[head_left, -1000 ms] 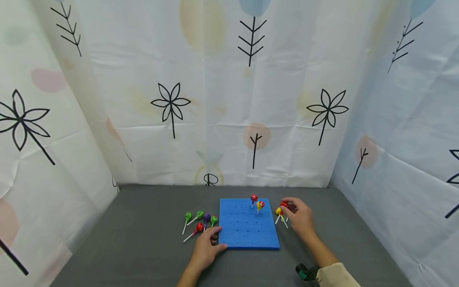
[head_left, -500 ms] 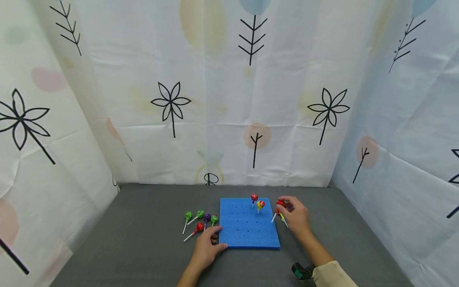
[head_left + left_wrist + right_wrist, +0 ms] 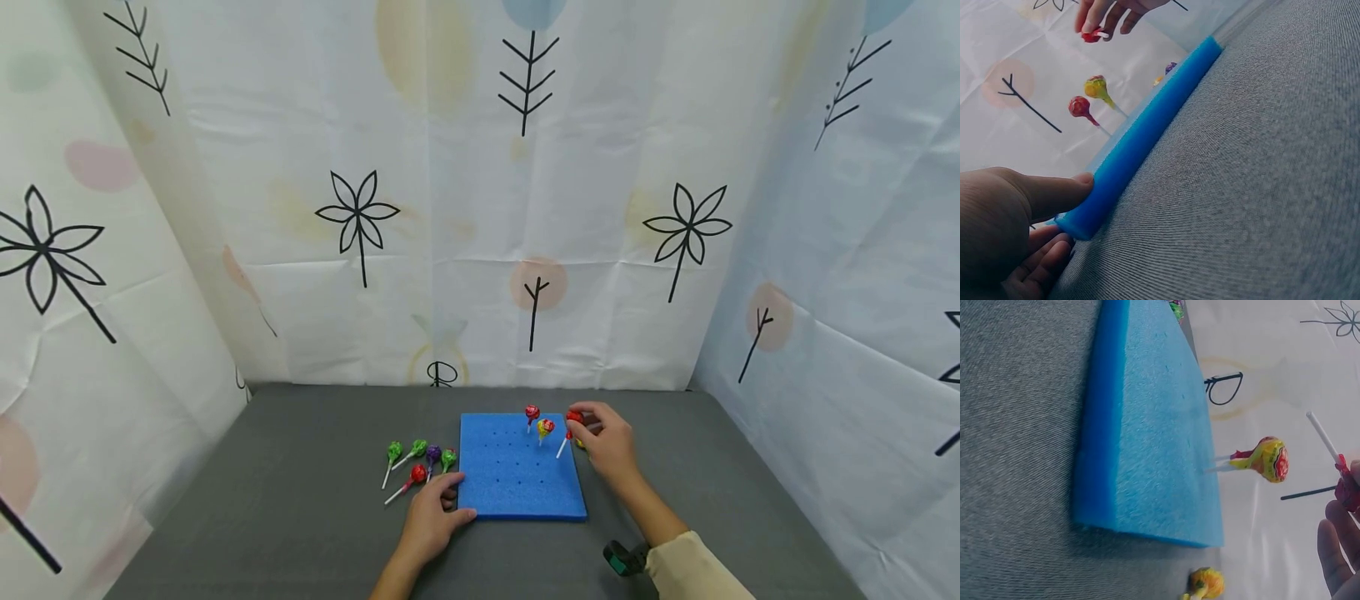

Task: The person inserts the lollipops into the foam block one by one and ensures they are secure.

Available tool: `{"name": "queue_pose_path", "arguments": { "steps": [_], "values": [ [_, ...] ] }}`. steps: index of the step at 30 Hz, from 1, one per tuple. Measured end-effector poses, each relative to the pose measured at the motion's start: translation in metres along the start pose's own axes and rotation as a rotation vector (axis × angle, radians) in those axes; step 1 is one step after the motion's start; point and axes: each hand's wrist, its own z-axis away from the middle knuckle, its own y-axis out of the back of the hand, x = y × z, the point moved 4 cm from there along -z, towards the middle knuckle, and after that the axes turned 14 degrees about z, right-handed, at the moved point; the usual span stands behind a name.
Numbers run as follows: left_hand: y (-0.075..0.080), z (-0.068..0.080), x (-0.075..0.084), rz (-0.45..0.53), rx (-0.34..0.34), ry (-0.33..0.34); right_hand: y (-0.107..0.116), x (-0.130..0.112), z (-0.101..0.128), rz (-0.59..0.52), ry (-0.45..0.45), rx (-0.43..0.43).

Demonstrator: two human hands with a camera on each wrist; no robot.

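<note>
A blue foam board (image 3: 517,500) dotted with small holes lies on the grey table. My left hand (image 3: 431,521) grips its near left corner, thumb (image 3: 1063,190) along the front side and fingers round the left side. My right hand (image 3: 611,442) pinches a red-wrapped lollipop (image 3: 574,415) by its head over the board's right edge, with the bare white stick angled down. Two lollipops stand upright in the far right part of the board: a red one (image 3: 532,412) and a yellow-and-red one (image 3: 1271,461).
Left of the board lie several lollipops: green (image 3: 393,451), purple (image 3: 433,453) and red (image 3: 417,474). At its right side lies a yellow lollipop (image 3: 1207,582), partly hidden by the right hand in the head view, and a purple one (image 3: 1171,66). Patterned white curtains enclose the table.
My right hand has lifted the red lollipop from the group on the right and carried it left to the board's edge. The left hand has stayed in place at the corner.
</note>
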Motion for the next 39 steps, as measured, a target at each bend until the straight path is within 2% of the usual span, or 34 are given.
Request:
{"name": "queue_pose_path", "arguments": {
  "steps": [12, 26, 33, 39],
  "values": [
    [0.001, -0.001, -0.001, -0.009, -0.005, -0.004, -0.002, -0.021, -0.016, 0.009, 0.142, 0.002],
    [0.000, -0.001, -0.002, -0.004, -0.006, 0.014, -0.016, -0.029, -0.038, -0.037, 0.206, -0.024],
    [0.000, -0.003, -0.004, -0.017, -0.003, 0.023, -0.023, -0.032, -0.045, -0.073, 0.175, -0.062],
    [-0.001, -0.002, -0.003, -0.020, -0.007, 0.040, -0.030, -0.032, -0.051, -0.047, 0.145, -0.113]
  ]
}}
